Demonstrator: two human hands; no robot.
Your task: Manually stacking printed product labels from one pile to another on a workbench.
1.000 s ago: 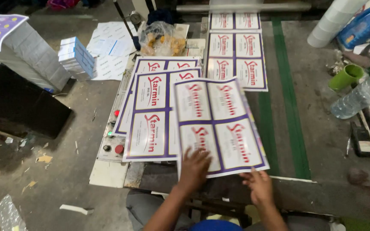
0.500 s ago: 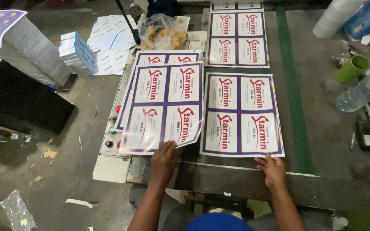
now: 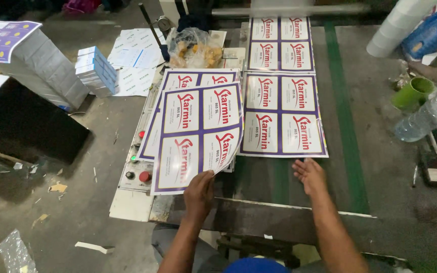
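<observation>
My left hand (image 3: 199, 193) grips the near edge of a printed sheet (image 3: 197, 136), white labels with red lettering and purple borders, lifted and curled above a stack of the same sheets (image 3: 178, 79) at the left. My right hand (image 3: 309, 175) lies open and flat on the dark belt just below another printed sheet (image 3: 282, 114), which lies flat. A third sheet (image 3: 280, 43) lies farther along the belt.
A green stripe (image 3: 345, 121) runs along the belt. A control panel with red and green buttons (image 3: 138, 167) sits left of the stack. A green cup (image 3: 412, 93), plastic bottle (image 3: 429, 114) and white rolls (image 3: 395, 31) stand right. Paper stacks (image 3: 41, 65) and boxes (image 3: 96, 71) lie left.
My left hand has picked up the top sheet from the left stack and lifted it. The flat sheet on the belt has moved away from me; my right hand stays below it.
</observation>
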